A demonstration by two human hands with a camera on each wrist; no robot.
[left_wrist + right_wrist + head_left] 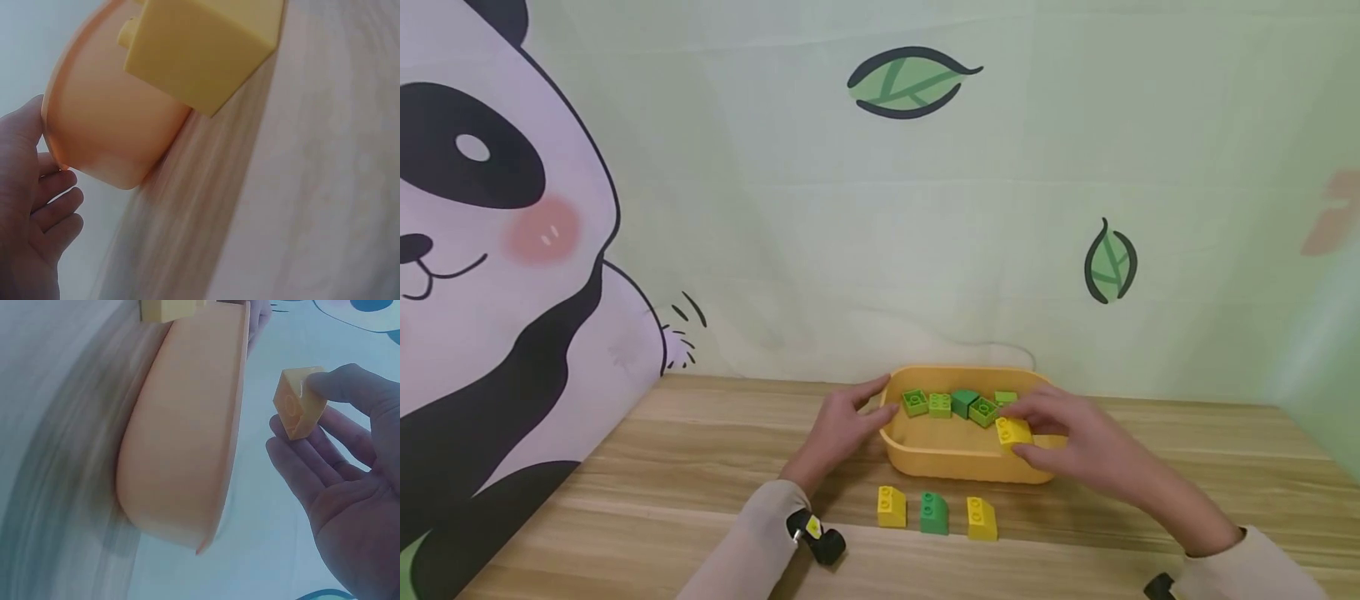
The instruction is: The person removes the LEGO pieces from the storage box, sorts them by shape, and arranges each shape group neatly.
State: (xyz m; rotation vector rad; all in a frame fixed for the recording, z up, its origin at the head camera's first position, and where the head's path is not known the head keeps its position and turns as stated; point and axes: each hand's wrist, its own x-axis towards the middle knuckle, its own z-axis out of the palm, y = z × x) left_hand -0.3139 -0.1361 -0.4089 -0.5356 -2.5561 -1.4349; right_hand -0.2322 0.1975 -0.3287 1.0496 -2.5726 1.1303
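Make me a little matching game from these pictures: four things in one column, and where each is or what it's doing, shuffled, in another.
1. Left hand
2. Right hand
3. Green block outside the tray
4. Panda

A. Printed on the backdrop
B. Between two yellow blocks
C. Touching the tray's left end
D. Pinching a yellow block

Pairs: 1-C, 2-D, 3-B, 4-A

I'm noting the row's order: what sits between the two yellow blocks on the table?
In the head view, one green block sits between the left yellow block and the right yellow block, touching neither.
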